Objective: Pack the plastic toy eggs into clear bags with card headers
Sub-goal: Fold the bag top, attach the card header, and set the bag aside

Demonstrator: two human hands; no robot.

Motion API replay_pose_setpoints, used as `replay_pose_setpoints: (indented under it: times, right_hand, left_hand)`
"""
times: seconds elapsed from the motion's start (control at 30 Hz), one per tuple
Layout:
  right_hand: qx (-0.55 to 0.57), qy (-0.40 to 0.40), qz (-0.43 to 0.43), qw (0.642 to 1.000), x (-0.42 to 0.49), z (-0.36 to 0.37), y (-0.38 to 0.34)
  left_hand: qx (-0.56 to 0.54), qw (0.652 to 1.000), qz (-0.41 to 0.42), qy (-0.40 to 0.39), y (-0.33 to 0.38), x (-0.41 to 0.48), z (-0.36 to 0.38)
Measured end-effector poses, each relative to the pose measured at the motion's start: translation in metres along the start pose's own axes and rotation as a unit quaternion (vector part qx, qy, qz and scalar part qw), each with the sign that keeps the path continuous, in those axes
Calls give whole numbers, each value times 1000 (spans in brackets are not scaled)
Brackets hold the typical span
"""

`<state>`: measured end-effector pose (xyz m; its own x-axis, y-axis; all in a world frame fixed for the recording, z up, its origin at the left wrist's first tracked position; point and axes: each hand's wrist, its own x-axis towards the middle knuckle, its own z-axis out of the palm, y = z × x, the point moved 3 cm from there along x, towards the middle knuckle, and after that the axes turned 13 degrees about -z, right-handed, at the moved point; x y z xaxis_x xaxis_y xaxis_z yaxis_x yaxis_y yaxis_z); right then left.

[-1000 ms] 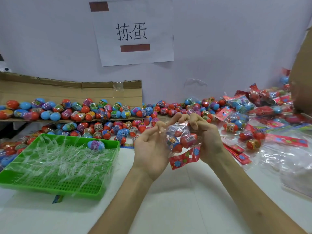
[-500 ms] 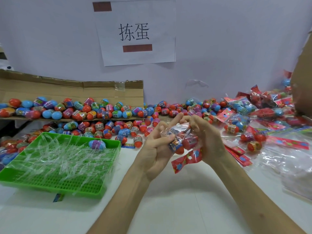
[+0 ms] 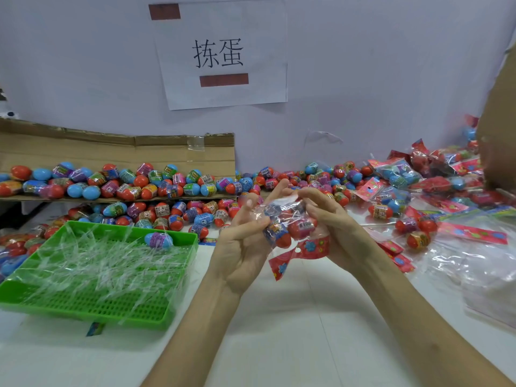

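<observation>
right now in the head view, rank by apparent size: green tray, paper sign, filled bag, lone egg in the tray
1-2. green tray and paper sign: about alike, and the tray is nearer, so unranked
3. filled bag
4. lone egg

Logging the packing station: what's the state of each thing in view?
clear bag, eggs inside, held up
card header, bent, hanging below bag
left hand, holding bag
right hand, gripping bag
green tray, holds clear strips, one blue egg
loose eggs, heaped at back
</observation>
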<state>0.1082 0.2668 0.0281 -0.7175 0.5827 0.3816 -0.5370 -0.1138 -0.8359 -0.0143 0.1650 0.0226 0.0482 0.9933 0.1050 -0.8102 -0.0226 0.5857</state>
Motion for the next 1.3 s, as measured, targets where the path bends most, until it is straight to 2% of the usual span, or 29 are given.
replay_pose_setpoints:
  times: [0.33,0.43,0.53,0.67,0.77,0.9,1.1,1.3]
  right_hand:
    - [49,0,0,999,2,-12,6]
    - [12,80,5,997,8,-15,12]
    - [-96,171,-11,981,13,-20,12]
    - [-194,137,10,971,10,-14,13]
    - [-245,150,-6,958,9,-8,17]
    - [-255,174,-26,951,7,-11,17]
    - [-243,204,-37,947,7,-15,13]
    - [-264,206,-31,942,7,-12,9]
  left_hand:
    - [-7,1000,12,17,4,0,-1]
    - [9,999,20,35,5,4,-3]
    - [-1,996,48,74,8,6,-8]
    - [73,987,67,129,11,6,-14]
    - [131,977,68,156,11,6,-14]
    - [171,963,57,202,9,8,-15]
    - [189,947,-19,257,-3,13,-18]
    - [269,911,10,312,0,13,-22]
